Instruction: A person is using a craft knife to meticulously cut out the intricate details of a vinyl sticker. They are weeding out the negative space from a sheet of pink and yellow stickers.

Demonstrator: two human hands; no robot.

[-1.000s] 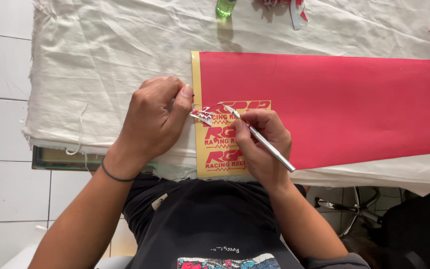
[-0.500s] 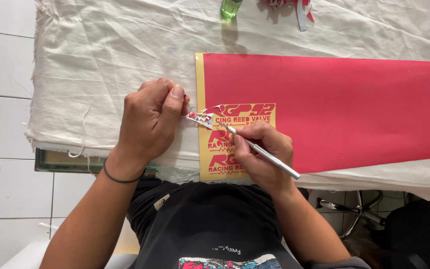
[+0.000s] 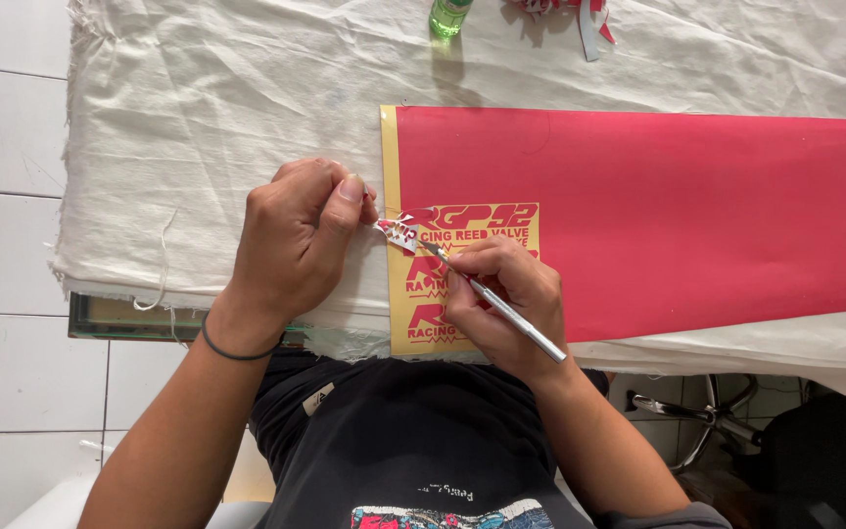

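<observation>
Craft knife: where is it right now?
Head view, centre: the craft knife is in the right hand, tip up-left over the yellow sticker sheet, by the peeled red strip that the left hand fingers pinch.

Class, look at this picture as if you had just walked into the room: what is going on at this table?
A person seated at a cloth-covered table is working on a red vinyl sheet with cut lettering on yellow backing. The left hand pinches a small peeled scrap of red vinyl, lifted off the sheet. The right hand holds a slim metal craft knife like a pen, its tip at that scrap. A green bottle stands at the far edge.
</observation>
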